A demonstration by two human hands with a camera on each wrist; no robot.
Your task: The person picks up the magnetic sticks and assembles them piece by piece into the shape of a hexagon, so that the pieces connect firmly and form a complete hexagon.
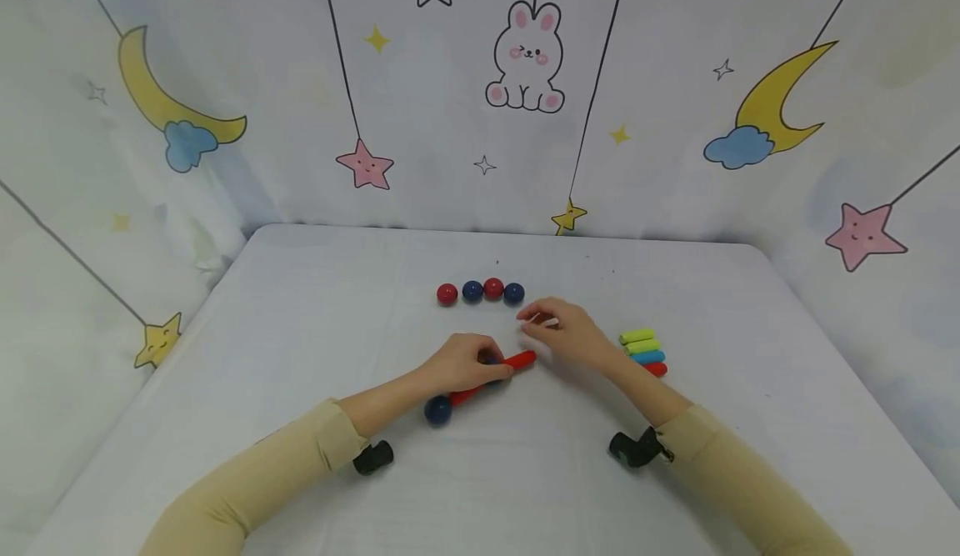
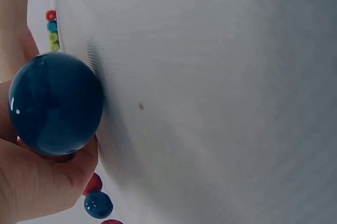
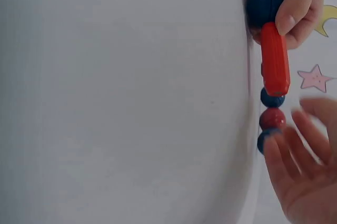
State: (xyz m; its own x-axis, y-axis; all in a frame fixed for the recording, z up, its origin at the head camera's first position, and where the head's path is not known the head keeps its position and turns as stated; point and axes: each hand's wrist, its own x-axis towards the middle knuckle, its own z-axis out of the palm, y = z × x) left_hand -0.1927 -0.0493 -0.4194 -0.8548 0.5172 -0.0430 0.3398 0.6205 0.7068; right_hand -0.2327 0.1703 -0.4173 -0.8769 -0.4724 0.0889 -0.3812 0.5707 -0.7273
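A chain of red rods and dark blue balls lies slantwise on the table. At its near end is a blue ball (image 1: 438, 410), large in the left wrist view, joined to a red rod (image 1: 465, 396). My left hand (image 1: 463, 361) grips the chain around its middle blue ball (image 3: 261, 8), partly covered by the fingers. Beyond that ball a second red rod (image 3: 275, 61) points toward the right, its far end free. My right hand (image 1: 567, 333) hovers past this end with loosely bent fingers and holds nothing. It is near the rightmost blue ball (image 1: 513, 293) of a row.
The back row also has a red ball (image 1: 447, 293), a blue ball (image 1: 472, 291) and another red ball (image 1: 493, 288). Right of my right hand lie yellow-green rods (image 1: 637, 337), a blue rod (image 1: 648, 357) and a red rod (image 1: 656, 369). A patterned curtain (image 1: 450, 122) surrounds the white table (image 1: 315, 306).
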